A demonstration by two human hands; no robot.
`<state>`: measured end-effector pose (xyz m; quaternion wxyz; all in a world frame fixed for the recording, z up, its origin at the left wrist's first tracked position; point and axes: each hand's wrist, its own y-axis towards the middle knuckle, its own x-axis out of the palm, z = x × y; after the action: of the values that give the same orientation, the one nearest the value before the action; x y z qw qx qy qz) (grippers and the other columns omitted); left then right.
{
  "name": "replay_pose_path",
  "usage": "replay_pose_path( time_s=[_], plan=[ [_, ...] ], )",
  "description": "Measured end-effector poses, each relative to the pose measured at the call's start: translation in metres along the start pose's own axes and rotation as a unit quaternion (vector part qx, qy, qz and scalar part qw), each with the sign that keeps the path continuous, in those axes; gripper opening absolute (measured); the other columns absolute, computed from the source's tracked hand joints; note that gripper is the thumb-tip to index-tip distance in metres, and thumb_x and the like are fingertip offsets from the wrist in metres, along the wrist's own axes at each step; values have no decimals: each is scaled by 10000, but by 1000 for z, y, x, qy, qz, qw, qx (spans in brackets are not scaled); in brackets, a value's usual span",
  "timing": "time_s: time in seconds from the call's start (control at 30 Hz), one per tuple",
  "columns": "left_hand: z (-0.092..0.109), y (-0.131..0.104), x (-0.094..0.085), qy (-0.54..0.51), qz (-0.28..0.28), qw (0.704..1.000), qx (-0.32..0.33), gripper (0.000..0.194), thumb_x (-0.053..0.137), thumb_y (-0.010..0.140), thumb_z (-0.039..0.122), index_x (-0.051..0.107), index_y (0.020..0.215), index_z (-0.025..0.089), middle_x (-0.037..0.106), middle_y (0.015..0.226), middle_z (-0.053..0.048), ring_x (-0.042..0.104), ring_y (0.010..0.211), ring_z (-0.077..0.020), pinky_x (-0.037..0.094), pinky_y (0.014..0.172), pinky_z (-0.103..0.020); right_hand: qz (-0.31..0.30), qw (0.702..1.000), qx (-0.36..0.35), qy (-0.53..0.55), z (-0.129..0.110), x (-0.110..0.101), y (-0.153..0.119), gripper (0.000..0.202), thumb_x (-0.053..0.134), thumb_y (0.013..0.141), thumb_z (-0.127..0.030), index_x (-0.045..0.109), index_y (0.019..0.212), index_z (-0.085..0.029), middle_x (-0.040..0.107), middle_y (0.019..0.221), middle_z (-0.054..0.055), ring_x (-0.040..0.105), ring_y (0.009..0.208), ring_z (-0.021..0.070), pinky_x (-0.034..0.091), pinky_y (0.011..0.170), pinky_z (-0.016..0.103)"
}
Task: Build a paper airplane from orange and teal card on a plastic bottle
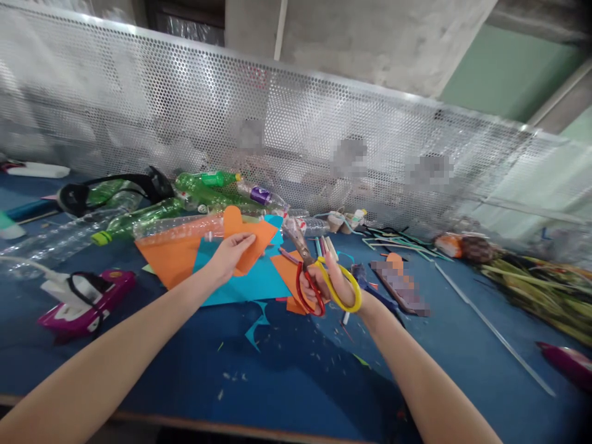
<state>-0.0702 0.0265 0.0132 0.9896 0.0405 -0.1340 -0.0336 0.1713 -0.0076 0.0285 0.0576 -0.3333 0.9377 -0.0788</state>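
Note:
Between the thumb and fingers of my left hand [232, 254] is a piece of orange paper [255, 246] with a rounded, cut edge at its top left. My right hand [330, 280] grips a pair of scissors [298, 240] with one red and one yellow handle loop, the blades pointing up and away from me. The blade tips are apart from the orange piece, to its right. Below my left hand lie a blue paper sheet [250, 280] and a larger orange sheet [169, 256]. Another orange sheet [287, 271] lies partly hidden behind the scissors.
Plastic bottles [143, 213] lie along the back, before a perforated metal screen [208, 86]. A purple power strip [87, 305] with a white plug stands at left. To the right are a phone [400, 290], thin strips [407, 242] and a dry leaf bundle [536, 290]. Paper scraps [256, 327] litter the blue table.

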Motion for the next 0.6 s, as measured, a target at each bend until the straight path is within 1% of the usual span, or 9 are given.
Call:
replay_pose_path(
  time_s=[0.03, 0.1, 0.17, 0.23, 0.3, 0.4, 0.47, 0.53, 0.6],
  plan=[
    [0, 0, -1, 16, -8, 1000, -1, 283, 685, 679, 435, 656, 787, 175, 692, 701, -46, 640, 658, -176, 483, 622, -277, 21, 999, -14, -19, 0, 2, 1, 606, 270, 738, -764, 480, 676, -200, 454, 546, -17, 470, 452, 124, 394, 369, 246],
    [-2, -2, -1, 60, -32, 998, -3, 267, 683, 681, 432, 651, 719, 169, 679, 663, -44, 612, 608, -152, 455, 572, -249, 94, 991, -68, -64, 1, 5, 5, 463, 445, 746, -666, 456, 674, -209, 462, 543, -28, 473, 447, 125, 409, 409, 268],
    [-3, -4, 1, 108, -53, 993, -3, 280, 685, 673, 441, 631, 654, 166, 647, 615, -28, 573, 554, -134, 417, 522, -235, 166, 973, -129, -99, 2, 8, 9, 365, 641, 682, -508, 417, 673, -220, 489, 606, -34, 498, 505, 125, 430, 481, 280],
    [-4, -7, 5, 148, -66, 987, 0, 307, 678, 668, 462, 610, 621, 166, 599, 572, -3, 525, 511, -116, 376, 487, -229, 215, 954, -174, -115, 4, 11, 12, 388, 738, 601, -369, 386, 685, -228, 520, 745, -22, 530, 624, 135, 451, 573, 295],
    [-5, -11, 10, 161, -72, 984, 4, 317, 676, 662, 467, 591, 601, 168, 549, 546, 17, 472, 484, -99, 337, 467, -228, 219, 950, -188, -122, 6, 12, 13, 418, 761, 560, -304, 375, 700, -229, 526, 877, -7, 527, 674, 129, 457, 623, 311],
    [-6, -17, 18, 170, -78, 982, 4, 323, 680, 652, 460, 559, 571, 172, 475, 510, 35, 405, 466, -87, 290, 451, -232, 197, 955, -180, -131, 9, 17, 13, 424, 760, 554, -270, 375, 727, -226, 541, 943, 7, 494, 602, 99, 450, 585, 305],
    [-6, -22, 23, 173, -81, 981, -1, 329, 686, 638, 463, 555, 564, 170, 452, 505, 37, 392, 468, -88, 278, 447, -235, 194, 955, -180, -133, 12, 21, 15, 413, 760, 558, -258, 381, 717, -222, 558, 931, 9, 524, 650, 114, 455, 619, 302],
    [-7, -25, 27, 174, -89, 981, -4, 340, 677, 638, 481, 559, 564, 172, 453, 508, 34, 395, 464, -91, 279, 440, -235, 218, 954, -182, -97, 16, 24, 18, 365, 749, 580, -271, 406, 693, -220, 571, 857, 2, 554, 713, 140, 461, 659, 298],
    [-8, -28, 31, 172, -92, 981, -5, 365, 640, 672, 513, 556, 554, 178, 459, 497, 31, 400, 444, -92, 284, 426, -233, 249, 952, -173, -34, 20, 24, 23, 292, 718, 621, -311, 451, 701, -224, 564, 727, -18, 557, 648, 141, 464, 620, 292]
  ],
)
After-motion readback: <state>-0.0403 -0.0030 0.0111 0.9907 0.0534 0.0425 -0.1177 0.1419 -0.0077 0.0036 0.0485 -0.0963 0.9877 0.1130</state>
